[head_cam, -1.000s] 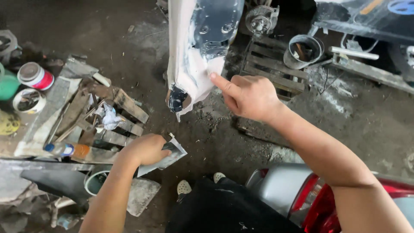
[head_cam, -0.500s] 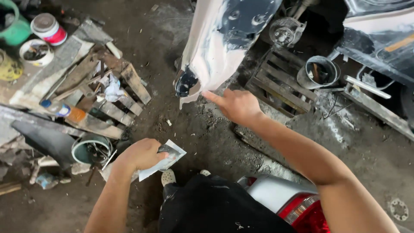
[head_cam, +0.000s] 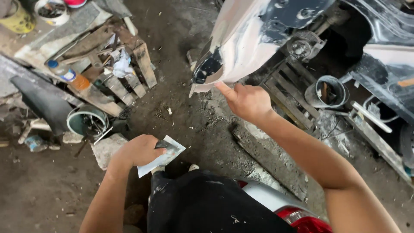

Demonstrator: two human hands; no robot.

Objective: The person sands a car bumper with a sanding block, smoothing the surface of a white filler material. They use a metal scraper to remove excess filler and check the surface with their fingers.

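Observation:
My left hand grips a flat grey putty scraper smeared with filler, held low over the dirt floor by my dark trousers. My right hand reaches forward with its thumb pressed against the lower edge of a pale, filler-coated car body panel. Dark patches show on that panel, and a black opening sits at its lower left tip. The rest of my right fingers are curled in.
A wooden pallet with a plastic bottle, rags and scraps lies at left. Beside it stand a grey bucket, a black curved part and paint tins. Another pallet and a metal can sit at right. A red tail light is below.
The view has shifted closer and leftward. My right hand has moved up from pointing near the panel to touching its lower edge with the thumb. My left hand keeps holding the scraper.

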